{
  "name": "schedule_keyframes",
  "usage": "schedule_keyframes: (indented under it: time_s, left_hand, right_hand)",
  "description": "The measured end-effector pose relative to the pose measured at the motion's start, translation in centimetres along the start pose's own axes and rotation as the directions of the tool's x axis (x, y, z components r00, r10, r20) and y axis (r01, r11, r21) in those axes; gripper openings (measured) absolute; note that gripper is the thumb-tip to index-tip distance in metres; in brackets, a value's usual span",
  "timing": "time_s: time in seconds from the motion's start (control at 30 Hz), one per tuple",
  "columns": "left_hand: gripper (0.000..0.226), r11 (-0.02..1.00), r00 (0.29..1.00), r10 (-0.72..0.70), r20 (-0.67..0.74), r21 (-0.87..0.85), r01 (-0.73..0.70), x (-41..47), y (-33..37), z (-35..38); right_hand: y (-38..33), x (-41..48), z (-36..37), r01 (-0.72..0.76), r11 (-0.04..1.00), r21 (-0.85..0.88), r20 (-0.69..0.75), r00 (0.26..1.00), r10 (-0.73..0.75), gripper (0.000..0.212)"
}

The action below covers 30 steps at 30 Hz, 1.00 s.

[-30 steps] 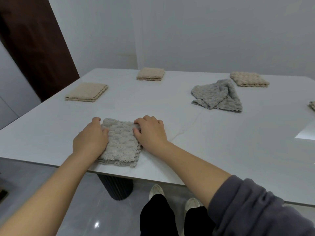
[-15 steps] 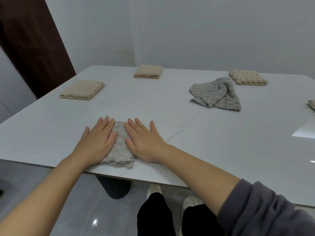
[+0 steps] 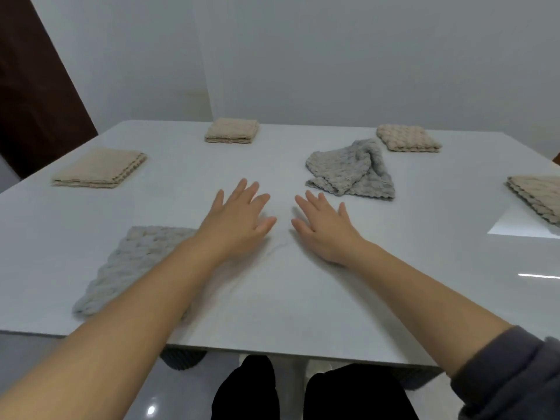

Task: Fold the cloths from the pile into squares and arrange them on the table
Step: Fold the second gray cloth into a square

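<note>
A folded grey cloth [image 3: 133, 265] lies flat near the table's front edge, partly under my left forearm. My left hand [image 3: 238, 221] and my right hand [image 3: 322, 227] hover over the bare table beyond it, fingers spread and holding nothing. A crumpled grey cloth pile [image 3: 353, 172] sits a short way past my right hand's fingertips. Folded beige squares lie at the left [image 3: 97, 168], back centre [image 3: 231, 130], back right [image 3: 407, 142] and right edge [image 3: 538, 197].
The white table [image 3: 394, 283] has its front edge close to my body, with my dark trousers and shoes below it. A dark brown door [image 3: 33, 95] stands at the left, and a plain white wall runs behind the table.
Both hands lifted off the folded grey cloth and moved forward and right toward the crumpled pile. The folded cloth stays at the front left.
</note>
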<state>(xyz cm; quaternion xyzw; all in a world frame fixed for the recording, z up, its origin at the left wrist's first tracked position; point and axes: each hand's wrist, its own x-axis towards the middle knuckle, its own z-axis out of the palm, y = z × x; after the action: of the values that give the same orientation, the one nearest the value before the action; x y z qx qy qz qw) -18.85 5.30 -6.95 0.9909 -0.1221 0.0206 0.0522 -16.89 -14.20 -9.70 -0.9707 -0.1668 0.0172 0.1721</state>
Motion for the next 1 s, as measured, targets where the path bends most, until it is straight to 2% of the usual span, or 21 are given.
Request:
schedule_keyframes:
  time_s: [0.27, 0.47, 0.57, 0.63, 0.7, 0.8, 0.87, 0.93, 1.0]
  left_hand:
    - [0.045, 0.975, 0.996, 0.085, -0.019, -0.204, -0.087, 7.9, 7.3, 3.5]
    - [0.049, 0.951, 0.998, 0.035, -0.054, -0.306, -0.050, 11.5, 8.4, 4.8]
    - [0.046, 0.923, 0.986, 0.020, -0.167, -0.376, -0.083, 12.0, 8.2, 5.0]
    - [0.040, 0.843, 0.972, -0.073, -0.222, -0.534, -0.059, 11.8, 8.2, 4.7]
    - [0.028, 0.701, 0.948, -0.229, -0.221, -0.714, 0.003, 11.2, 8.3, 4.0]
    - [0.010, 0.501, 0.897, -0.406, -0.173, -0.864, 0.060, 10.1, 8.1, 3.4]
    - [0.010, 0.396, 0.885, -0.457, -0.091, -0.911, 0.111, 9.2, 7.8, 3.4]
    - [0.011, 0.353, 0.878, -0.476, -0.057, -0.926, 0.132, 8.7, 7.3, 3.7]
    - [0.011, 0.384, 0.869, -0.486, -0.092, -0.916, 0.118, 8.5, 6.8, 3.8]
  right_hand:
    - [9.4, 0.5, -3.4, -0.189, 0.980, 0.055, -0.167, 0.966, 0.195, 0.040]
    - [11.9, 1.4, -3.0, -0.171, 0.982, 0.084, -0.213, 0.959, 0.185, 0.027]
    - [12.0, 1.4, -2.7, -0.158, 0.986, 0.053, -0.189, 0.968, 0.165, 0.023]
    - [12.1, 1.2, -2.9, -0.170, 0.983, 0.072, -0.161, 0.970, 0.180, 0.039]
    - [12.1, 1.0, -3.1, -0.164, 0.983, 0.083, -0.174, 0.969, 0.176, 0.049]
    - [11.9, 0.9, -3.2, -0.143, 0.988, 0.063, -0.246, 0.957, 0.155, 0.049]
    - [11.9, 1.0, -3.3, -0.144, 0.989, 0.030, -0.305, 0.941, 0.147, 0.042]
    - [11.9, 1.0, -3.3, -0.157, 0.987, -0.018, -0.371, 0.918, 0.139, 0.034]
    - [11.9, 1.1, -3.3, -0.190, 0.981, -0.044, -0.424, 0.892, 0.154, 0.028]
